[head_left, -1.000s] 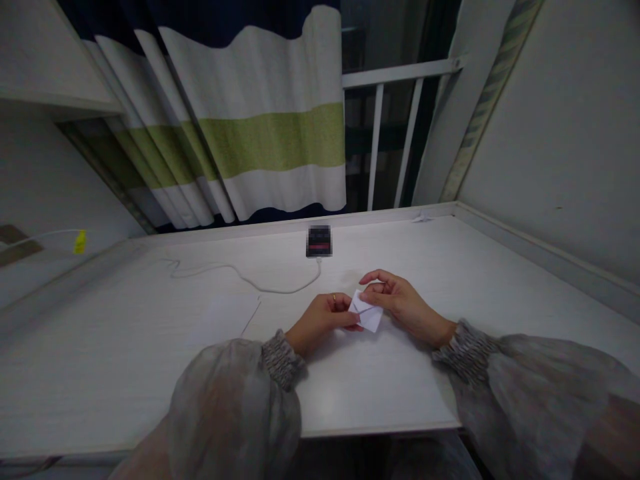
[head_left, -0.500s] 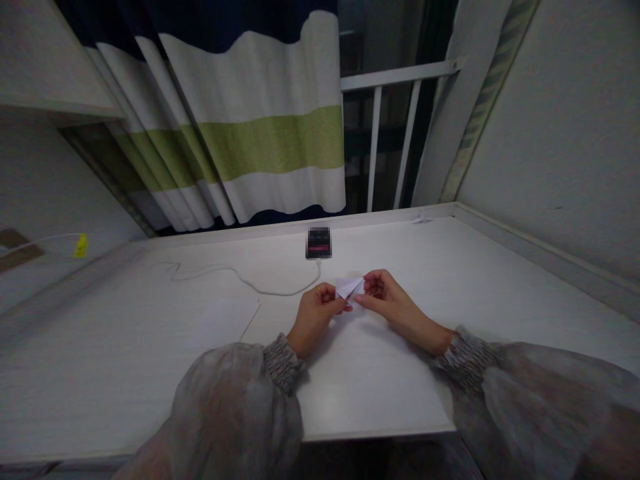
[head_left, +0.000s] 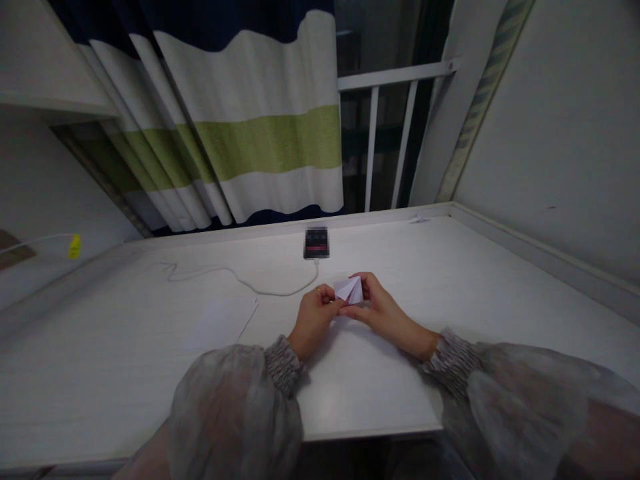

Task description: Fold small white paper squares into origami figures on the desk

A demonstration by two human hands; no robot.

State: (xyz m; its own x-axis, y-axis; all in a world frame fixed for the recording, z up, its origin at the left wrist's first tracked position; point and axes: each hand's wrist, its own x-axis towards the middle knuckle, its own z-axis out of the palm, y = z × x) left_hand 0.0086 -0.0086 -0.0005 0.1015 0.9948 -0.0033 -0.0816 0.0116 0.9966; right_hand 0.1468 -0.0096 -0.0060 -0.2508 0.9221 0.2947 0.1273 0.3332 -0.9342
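A small piece of folded white paper [head_left: 350,289], with creased triangular flaps, is held between both hands just above the table. My left hand [head_left: 316,315] pinches its left lower side between thumb and fingers; a ring shows on one finger. My right hand [head_left: 380,308] grips the right side, with the thumb along the lower edge and the fingers around the back. Both thumbs come close together at the paper's lower edge. The fingertips behind the paper are hidden.
Flat white paper [head_left: 223,321] lies left of my left forearm. A dark device [head_left: 317,243], blurred out, joins a white cable [head_left: 260,292] on the white table [head_left: 370,393]. A small white folded thing [head_left: 419,218] rests at the back right. A striped curtain [head_left: 270,140] hangs behind.
My right hand has shifted left, its thumb moving along the paper's lower edge towards my left thumb. The paper has turned slightly and shows more of its right flap.
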